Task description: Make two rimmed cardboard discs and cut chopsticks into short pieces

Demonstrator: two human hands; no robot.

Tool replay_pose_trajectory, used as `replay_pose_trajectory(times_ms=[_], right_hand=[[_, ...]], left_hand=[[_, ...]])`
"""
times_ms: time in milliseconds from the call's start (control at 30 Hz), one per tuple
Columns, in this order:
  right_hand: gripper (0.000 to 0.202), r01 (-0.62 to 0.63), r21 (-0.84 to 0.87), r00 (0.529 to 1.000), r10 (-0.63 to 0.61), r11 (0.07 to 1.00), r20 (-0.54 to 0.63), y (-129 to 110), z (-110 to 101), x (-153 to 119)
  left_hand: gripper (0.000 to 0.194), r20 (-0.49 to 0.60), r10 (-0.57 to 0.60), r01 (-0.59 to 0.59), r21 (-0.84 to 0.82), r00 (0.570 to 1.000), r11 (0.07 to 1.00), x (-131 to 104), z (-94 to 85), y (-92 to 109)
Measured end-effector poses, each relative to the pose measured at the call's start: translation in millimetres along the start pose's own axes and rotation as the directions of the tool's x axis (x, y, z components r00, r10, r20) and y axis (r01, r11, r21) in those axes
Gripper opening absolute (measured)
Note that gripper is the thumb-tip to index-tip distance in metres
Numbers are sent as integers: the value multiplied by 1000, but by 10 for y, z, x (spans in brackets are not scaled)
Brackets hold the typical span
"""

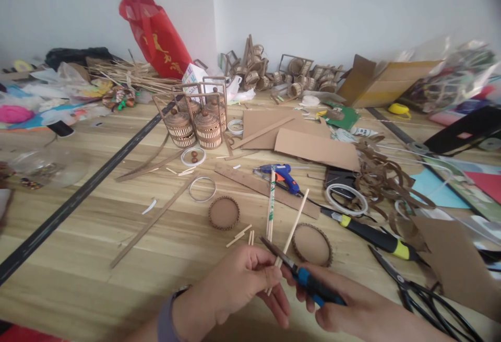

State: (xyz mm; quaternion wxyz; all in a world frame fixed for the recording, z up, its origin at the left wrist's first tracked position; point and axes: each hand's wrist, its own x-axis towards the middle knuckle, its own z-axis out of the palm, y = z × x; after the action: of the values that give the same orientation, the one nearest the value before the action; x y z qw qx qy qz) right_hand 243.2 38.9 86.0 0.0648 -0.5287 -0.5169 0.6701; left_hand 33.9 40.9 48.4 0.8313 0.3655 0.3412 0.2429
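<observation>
"Head view: where's the long pale stick (298,216)?"

"Above the worktop (82,263), towards its near edge, pinched in the grip of the left hand (237,279), pliers (307,278) across it."

"Right hand (348,311)?"

"Wrapped around those pliers."

"Farther out?"

"Blue glue gun (288,179), then lidded baskets (208,130) towards the far edge."

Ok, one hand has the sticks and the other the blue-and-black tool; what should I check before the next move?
1. Left hand secure on the plain sticks: ok, pinched by thumb and fingers.
2. Right hand on the blue-and-black tool: ok, wrapped around its handles.
3. Left fingers well away from the metal tip: not ok, they look very close.
4. Tip closed on a stick: cannot tell; they cross in this view.
5. Glue gun apart from both hands: ok, lying farther up the table.
6. Glue gun cold: cannot tell.
</observation>
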Motion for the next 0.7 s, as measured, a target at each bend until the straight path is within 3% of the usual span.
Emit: replay_pose_trajectory(times_ms=[333,700], right_hand=[[29,-38,2,997,38,999,-61,-77,46,-56],[52,-48,65,997,44,997,60,18,-36,-28]], left_hand=[[55,17,-13,13,39,1000,999,-39,-7,40],[55,29,-19,20,-24,999,1000,-55,-15,44]])
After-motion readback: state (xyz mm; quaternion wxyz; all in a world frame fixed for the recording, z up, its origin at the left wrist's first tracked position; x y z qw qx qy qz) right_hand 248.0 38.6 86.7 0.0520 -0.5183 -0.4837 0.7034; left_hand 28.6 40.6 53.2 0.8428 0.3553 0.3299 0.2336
